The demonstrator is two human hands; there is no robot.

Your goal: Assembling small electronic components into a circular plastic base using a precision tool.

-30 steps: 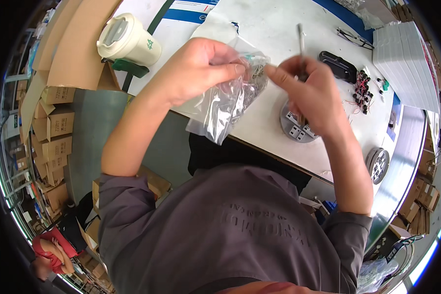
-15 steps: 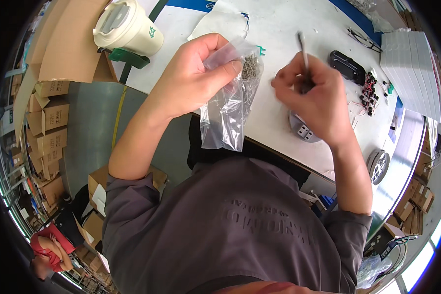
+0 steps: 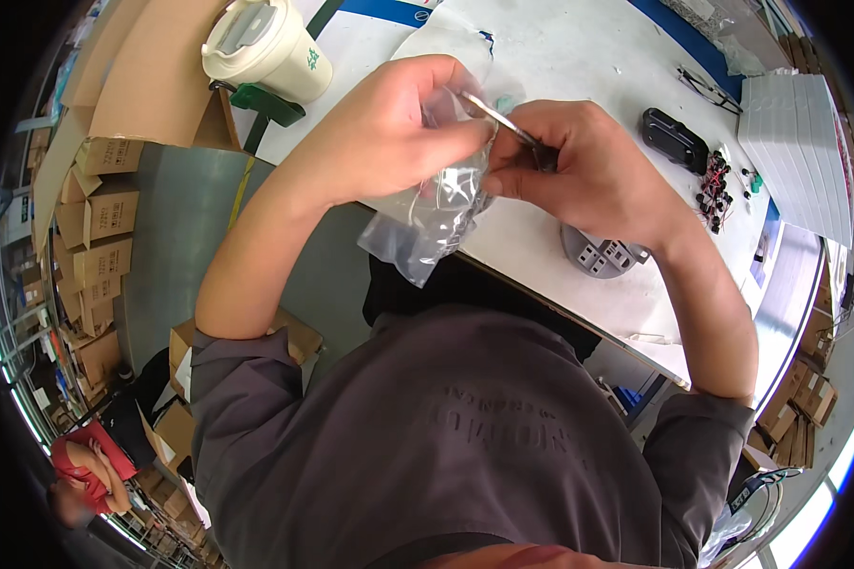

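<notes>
Right now left hand (image 3: 389,133) pinches mouth of clear plastic bag (image 3: 427,213), fingers closed on film; right hand (image 3: 588,171) grips thin metal tweezers (image 3: 503,119), tips entering bag. Bag hangs over white table (image 3: 579,57) edge. Risk: tips snag film, small dark parts inside spill. Lidded cup (image 3: 266,47) farther along table, contents unseen.

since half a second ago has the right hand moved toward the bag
Yes. The right hand, holding tweezers, has moved left from above the grey round fixture to meet the left hand at the clear plastic bag.
</notes>
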